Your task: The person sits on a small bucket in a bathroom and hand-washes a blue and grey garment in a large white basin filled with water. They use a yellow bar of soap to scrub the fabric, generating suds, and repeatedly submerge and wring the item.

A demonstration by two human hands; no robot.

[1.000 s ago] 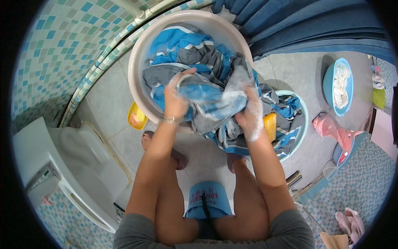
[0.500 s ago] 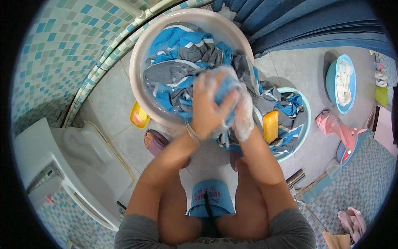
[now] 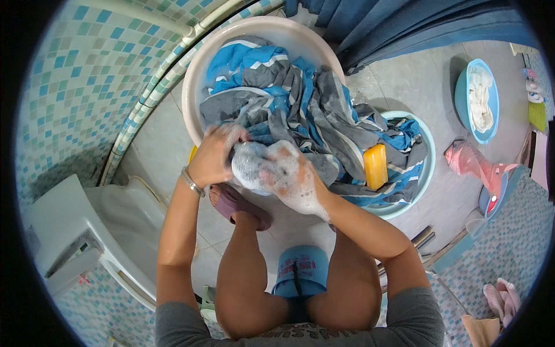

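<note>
A large blue, grey and white striped cloth (image 3: pixel 263 75) lies wet in a pale pink basin (image 3: pixel 192 87) and trails over its right rim into a light blue basin (image 3: pixel 429 173). At the near rim my left hand (image 3: pixel 215 157) is closed on a bunched part of this cloth. Thick white suds cover my right hand (image 3: pixel 298 179), which grips the same foamy bunch just to the right. The bunch sits between the two hands, partly hidden by foam and fingers. An orange-yellow soap bar (image 3: pixel 376 166) rests on the cloth over the light blue basin.
A yellow soap dish (image 3: pixel 193 152) shows barely behind my left hand. Farther right stand a blue basin with white cloth (image 3: pixel 479 101) and a pink plastic bag (image 3: pixel 471 162). A dark blue curtain (image 3: pixel 404 34) hangs behind; a white squat toilet (image 3: pixel 124 211) is at left.
My hands have come nearer to me and moved apart, the left one going left. The foamy bunch came with them to the near rim. My left hand and forearm now mostly cover the soap dish.
</note>
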